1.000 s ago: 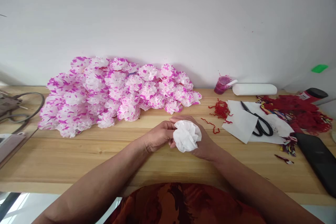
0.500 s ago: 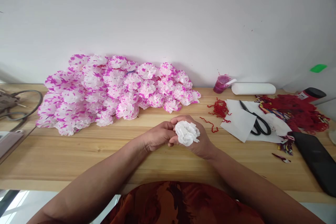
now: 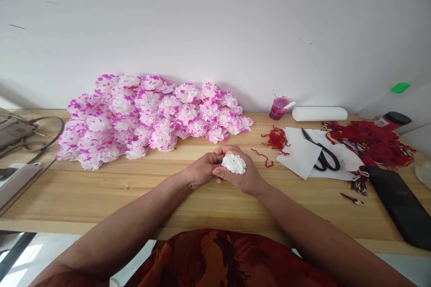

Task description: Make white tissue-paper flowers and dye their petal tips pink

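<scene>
A small white crumpled-paper flower (image 3: 234, 164) sits in my right hand (image 3: 247, 181). My right fingers and thumb are closed around its underside, with the ruffled side facing up. From the left, my left hand (image 3: 202, 170) meets the right fingers at the flower's left edge. Its fingers are curled closed, and their tips are hidden, so whatever they pinch there does not show. Beyond both hands, a big heap of white paper flowers with magenta-tipped petals (image 3: 155, 116) lies against the wall.
To the right are red yarn pieces (image 3: 276, 138), white paper sheets (image 3: 298, 154), black scissors (image 3: 325, 159), a cup of magenta liquid (image 3: 278, 108), a white roll (image 3: 319, 114), a tangled yarn pile (image 3: 377, 143) and a black phone (image 3: 399, 206). Cables (image 3: 43, 145) lie at left.
The white flower has sunk lower into my right hand and looks flatter, with my right thumb now in front of it. The whole view has shifted slightly.
</scene>
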Demonstrator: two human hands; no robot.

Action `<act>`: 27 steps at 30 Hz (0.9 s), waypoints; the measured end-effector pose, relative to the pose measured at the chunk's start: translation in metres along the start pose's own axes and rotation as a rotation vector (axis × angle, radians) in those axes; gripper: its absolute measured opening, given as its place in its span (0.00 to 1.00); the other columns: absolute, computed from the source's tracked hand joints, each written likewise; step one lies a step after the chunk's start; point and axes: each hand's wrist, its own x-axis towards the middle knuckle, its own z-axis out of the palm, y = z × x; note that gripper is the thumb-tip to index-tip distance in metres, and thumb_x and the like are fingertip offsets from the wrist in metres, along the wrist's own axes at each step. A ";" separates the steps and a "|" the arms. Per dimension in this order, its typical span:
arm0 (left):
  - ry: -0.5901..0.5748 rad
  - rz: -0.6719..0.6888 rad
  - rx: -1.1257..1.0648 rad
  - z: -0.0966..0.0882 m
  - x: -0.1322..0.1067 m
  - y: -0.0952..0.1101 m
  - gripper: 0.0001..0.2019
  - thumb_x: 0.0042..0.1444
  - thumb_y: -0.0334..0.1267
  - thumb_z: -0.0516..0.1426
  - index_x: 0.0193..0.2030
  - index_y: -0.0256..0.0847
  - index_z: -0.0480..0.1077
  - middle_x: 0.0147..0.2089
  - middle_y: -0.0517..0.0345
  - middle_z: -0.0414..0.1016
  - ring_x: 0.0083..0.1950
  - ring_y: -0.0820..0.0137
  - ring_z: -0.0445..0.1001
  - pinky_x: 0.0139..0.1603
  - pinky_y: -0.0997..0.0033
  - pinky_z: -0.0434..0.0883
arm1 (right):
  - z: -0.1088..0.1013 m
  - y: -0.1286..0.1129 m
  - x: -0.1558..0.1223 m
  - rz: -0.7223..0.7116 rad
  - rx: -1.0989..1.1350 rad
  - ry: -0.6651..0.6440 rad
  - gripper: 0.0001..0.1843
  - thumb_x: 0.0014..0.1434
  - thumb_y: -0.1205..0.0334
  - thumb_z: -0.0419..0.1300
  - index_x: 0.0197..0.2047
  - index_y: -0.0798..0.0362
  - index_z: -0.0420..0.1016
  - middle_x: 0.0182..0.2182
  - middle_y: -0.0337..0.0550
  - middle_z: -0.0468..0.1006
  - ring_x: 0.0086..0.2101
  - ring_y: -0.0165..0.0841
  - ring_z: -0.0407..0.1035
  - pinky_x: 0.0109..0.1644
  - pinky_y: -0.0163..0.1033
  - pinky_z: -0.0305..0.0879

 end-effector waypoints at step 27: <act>0.204 0.222 -0.143 0.032 0.025 0.001 0.19 0.37 0.34 0.73 0.38 0.32 0.79 0.36 0.50 0.80 0.40 0.65 0.77 0.44 0.66 0.72 | -0.018 0.009 0.019 -0.200 -0.319 0.364 0.17 0.53 0.49 0.69 0.41 0.50 0.74 0.46 0.50 0.79 0.50 0.44 0.70 0.59 0.53 0.65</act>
